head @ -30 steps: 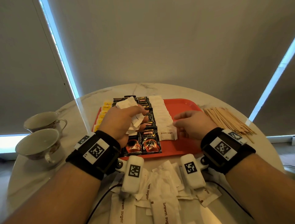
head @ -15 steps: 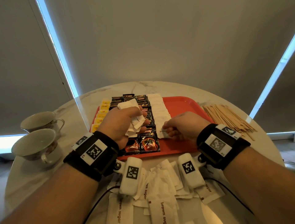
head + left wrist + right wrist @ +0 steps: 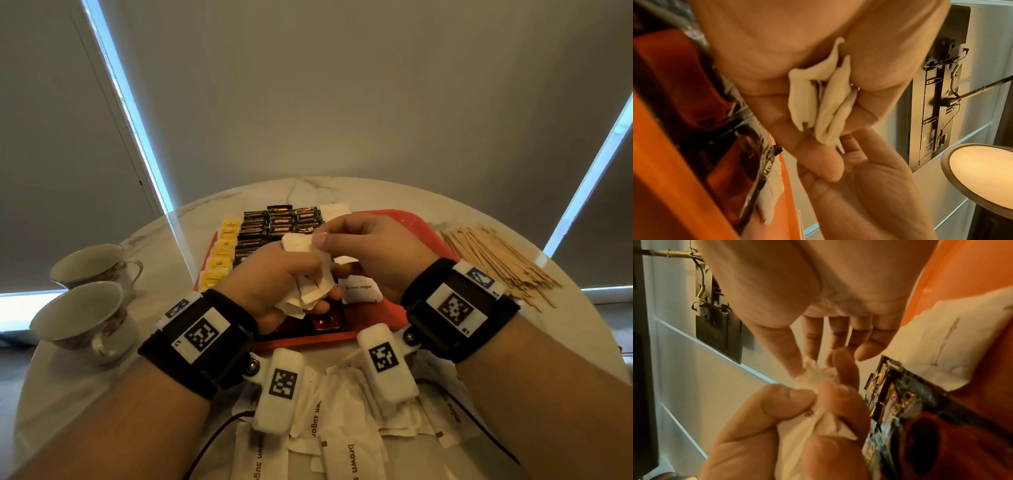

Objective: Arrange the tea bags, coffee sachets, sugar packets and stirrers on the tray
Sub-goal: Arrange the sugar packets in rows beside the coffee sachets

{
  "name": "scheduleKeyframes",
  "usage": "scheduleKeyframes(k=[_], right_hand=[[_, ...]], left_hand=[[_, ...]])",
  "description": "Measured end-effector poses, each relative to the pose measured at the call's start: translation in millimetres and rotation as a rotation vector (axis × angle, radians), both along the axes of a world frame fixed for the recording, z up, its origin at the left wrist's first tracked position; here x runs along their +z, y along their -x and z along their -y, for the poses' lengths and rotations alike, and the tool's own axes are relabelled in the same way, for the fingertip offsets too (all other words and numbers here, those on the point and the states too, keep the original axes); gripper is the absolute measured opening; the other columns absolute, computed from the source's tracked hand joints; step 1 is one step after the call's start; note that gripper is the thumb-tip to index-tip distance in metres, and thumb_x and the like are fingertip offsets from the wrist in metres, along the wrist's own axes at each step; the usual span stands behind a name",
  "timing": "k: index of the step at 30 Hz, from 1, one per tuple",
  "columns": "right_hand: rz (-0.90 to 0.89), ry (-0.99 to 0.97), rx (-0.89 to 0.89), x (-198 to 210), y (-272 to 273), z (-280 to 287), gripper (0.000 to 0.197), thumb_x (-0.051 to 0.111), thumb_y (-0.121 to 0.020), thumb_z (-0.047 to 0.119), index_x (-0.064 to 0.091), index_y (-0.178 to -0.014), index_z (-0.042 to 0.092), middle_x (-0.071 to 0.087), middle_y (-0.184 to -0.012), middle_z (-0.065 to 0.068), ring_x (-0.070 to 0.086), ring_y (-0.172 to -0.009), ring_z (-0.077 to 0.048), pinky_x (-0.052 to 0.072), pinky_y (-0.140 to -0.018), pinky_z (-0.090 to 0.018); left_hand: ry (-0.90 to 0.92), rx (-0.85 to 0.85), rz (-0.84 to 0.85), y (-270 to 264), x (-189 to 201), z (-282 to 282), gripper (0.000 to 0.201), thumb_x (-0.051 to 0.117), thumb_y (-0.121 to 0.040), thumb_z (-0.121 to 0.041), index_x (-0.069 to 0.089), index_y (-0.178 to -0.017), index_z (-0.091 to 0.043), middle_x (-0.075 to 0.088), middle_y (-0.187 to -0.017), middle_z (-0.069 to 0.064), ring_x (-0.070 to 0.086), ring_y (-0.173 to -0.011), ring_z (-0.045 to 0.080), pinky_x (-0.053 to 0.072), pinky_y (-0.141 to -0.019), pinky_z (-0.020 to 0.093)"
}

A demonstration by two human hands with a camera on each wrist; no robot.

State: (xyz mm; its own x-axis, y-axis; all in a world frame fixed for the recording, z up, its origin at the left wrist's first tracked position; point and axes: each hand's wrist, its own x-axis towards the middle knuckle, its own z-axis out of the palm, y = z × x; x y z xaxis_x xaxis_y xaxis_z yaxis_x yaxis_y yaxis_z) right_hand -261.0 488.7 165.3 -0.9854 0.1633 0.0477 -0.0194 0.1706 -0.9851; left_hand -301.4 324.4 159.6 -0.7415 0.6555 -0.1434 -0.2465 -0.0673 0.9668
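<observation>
Both hands meet over a bunch of sugar packets above the tray.

Nearest, loose sugar packets (image 3: 346, 442) lie under the wrists. The left hand (image 3: 274, 281) grips a bunch of sugar packets (image 3: 310, 281), long axes running roughly up and away; the right hand (image 3: 373, 253) pinches its top packet. Beneath them sits the red tray (image 3: 404, 222), coffee sachets (image 3: 282, 221) beyond the left hand, stirrers (image 3: 496, 257) right of the right hand.

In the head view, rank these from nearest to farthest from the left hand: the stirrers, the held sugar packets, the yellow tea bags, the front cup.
1. Sugar packets: gripped in the left hand.
2. Yellow tea bags: just to its left, on the tray.
3. Front cup: far left, on the table.
4. Stirrers: far right, beyond the right hand.
</observation>
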Motion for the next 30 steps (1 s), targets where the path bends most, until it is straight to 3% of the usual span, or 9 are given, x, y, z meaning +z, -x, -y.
scheduleKeyframes(k=[5,9,11,13,16,19,24,27,30], right_hand=[[-0.072,0.158,-0.069,-6.8,4.5,2.5,0.008,0.074,-0.09,0.012,0.074,-0.094,0.005,0.073,-0.095,-0.015,0.067,-0.079,-0.026,0.055,-0.065,-0.032],[-0.072,0.365,-0.129,-9.9,3.8,2.2,0.008,0.067,-0.096,0.009,0.065,-0.097,0.001,0.074,-0.096,-0.021,0.07,-0.079,-0.035,0.063,-0.077,-0.045],[-0.089,0.441,-0.154,-8.0,4.3,1.6,0.008,0.064,-0.098,0.011,0.064,-0.1,0.003,0.074,-0.099,-0.022,0.072,-0.082,-0.034,0.064,-0.075,-0.045],[-0.118,0.429,-0.192,-8.3,4.9,0.4,0.007,0.063,-0.099,0.014,0.064,-0.099,0.006,0.073,-0.091,-0.014,0.072,-0.078,-0.024,0.062,-0.069,-0.038],[-0.137,0.351,-0.214,-11.7,3.9,-0.5,0.006,0.064,-0.099,0.017,0.066,-0.097,0.012,0.072,-0.083,-0.004,0.071,-0.073,-0.015,0.058,-0.064,-0.031],[-0.128,0.287,-0.195,-14.4,2.2,1.4,0.005,0.065,-0.099,0.018,0.067,-0.098,0.014,0.075,-0.089,-0.004,0.074,-0.078,-0.019,0.057,-0.061,-0.029],[-0.07,0.186,-0.141,-14.9,-0.9,-1.1,0.013,0.072,-0.093,0.017,0.07,-0.105,0.014,0.076,-0.093,-0.009,0.073,-0.075,-0.02,0.059,-0.067,-0.032],[0.008,0.111,-0.081,-10.6,-5.3,-9.2,0.019,0.075,-0.088,0.003,0.07,-0.105,0.012,0.074,-0.082,-0.009,0.071,-0.069,-0.019,0.06,-0.066,-0.033],[0.069,0.052,-0.087,-2.1,-11.4,-17.4,0.01,0.074,-0.088,0.001,0.073,-0.095,0.008,0.072,-0.077,-0.008,0.067,-0.065,-0.016,0.06,-0.064,-0.031]], left_hand=[[0.008,0.033,0.004,0.6,0.0,-1.1,0.036,0.045,-0.092,0.013,0.061,-0.117,-0.007,0.074,-0.079,0.013,0.072,-0.071,0.029,0.057,-0.05,0.032],[-0.003,0.144,0.02,5.0,-0.2,-1.0,0.031,0.045,-0.094,0.011,0.062,-0.114,-0.006,0.075,-0.079,0.016,0.073,-0.064,0.024,0.057,-0.049,0.03],[-0.006,0.206,0.014,6.2,-0.7,-1.5,0.028,0.045,-0.095,0.011,0.063,-0.109,-0.005,0.076,-0.079,0.014,0.073,-0.064,0.023,0.057,-0.048,0.029],[-0.02,0.293,0.009,8.6,-1.7,-2.0,0.021,0.05,-0.096,0.007,0.062,-0.111,-0.001,0.077,-0.08,0.013,0.073,-0.062,0.022,0.056,-0.046,0.029],[-0.047,0.384,-0.035,12.0,-0.9,-1.1,0.02,0.07,-0.097,-0.018,0.066,-0.113,-0.006,0.076,-0.081,0.009,0.07,-0.062,0.019,0.054,-0.048,0.03],[-0.024,0.322,-0.114,9.3,0.5,-0.2,0.037,0.079,-0.078,-0.039,0.072,-0.104,-0.013,0.077,-0.082,0.005,0.068,-0.064,0.016,0.053,-0.051,0.027],[0.048,0.352,-0.204,10.0,-7.8,-1.1,0.022,0.081,-0.086,-0.01,0.072,-0.106,-0.006,0.079,-0.09,0.012,0.071,-0.069,0.019,0.053,-0.052,0.028],[0.021,0.412,-0.178,16.0,-9.4,0.6,0.019,0.078,-0.088,-0.007,0.072,-0.105,-0.003,0.079,-0.095,0.014,0.069,-0.068,0.018,0.051,-0.051,0.027],[-0.01,0.418,-0.135,18.7,-10.2,2.1,0.017,0.078,-0.088,-0.005,0.072,-0.103,0.0,0.077,-0.094,0.017,0.068,-0.068,0.019,0.05,-0.049,0.027]])
